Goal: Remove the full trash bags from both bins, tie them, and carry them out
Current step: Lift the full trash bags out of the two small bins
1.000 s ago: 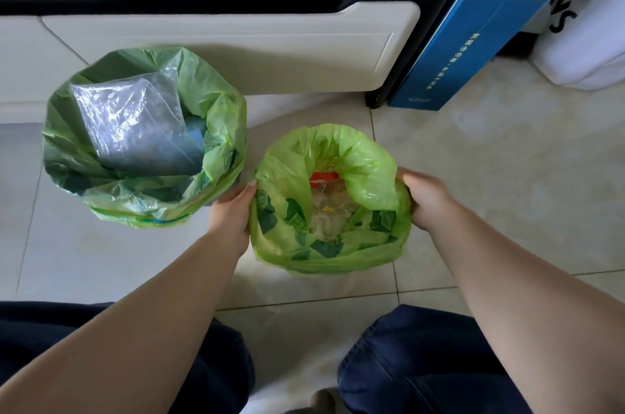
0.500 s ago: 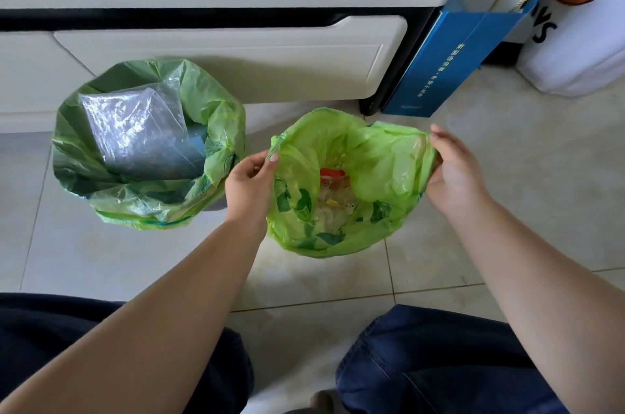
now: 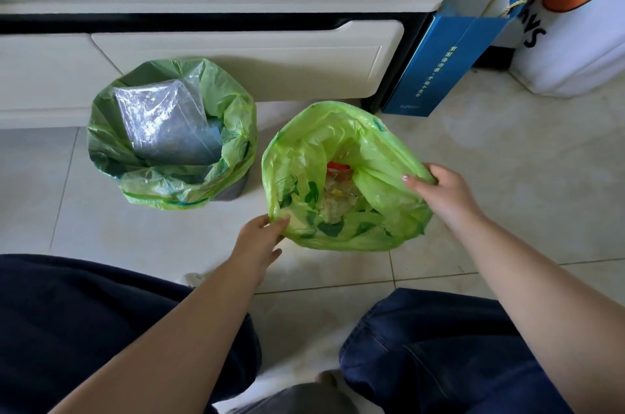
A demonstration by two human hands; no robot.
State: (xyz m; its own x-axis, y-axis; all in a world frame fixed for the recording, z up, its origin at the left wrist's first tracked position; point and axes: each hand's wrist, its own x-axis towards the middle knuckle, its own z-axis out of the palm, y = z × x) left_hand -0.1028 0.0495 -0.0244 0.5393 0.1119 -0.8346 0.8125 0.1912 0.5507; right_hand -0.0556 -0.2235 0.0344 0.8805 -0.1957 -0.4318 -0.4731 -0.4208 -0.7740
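Both grips pinch the rim of the right trash bag (image 3: 345,176): the left hand (image 3: 260,241) at its near-left edge, the right hand (image 3: 439,190) at its right edge. Its mouth faces up, stretched widest between the hands, on the floor (image 3: 507,176). The left trash bag (image 3: 169,139) sits untouched, mouth up, in its bin beside the cabinet (image 3: 236,51).

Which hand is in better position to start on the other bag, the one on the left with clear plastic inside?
Left, probably. The left hand grips the near rim of the right bag, on the side nearer the left bag; the right hand holds the far rim.
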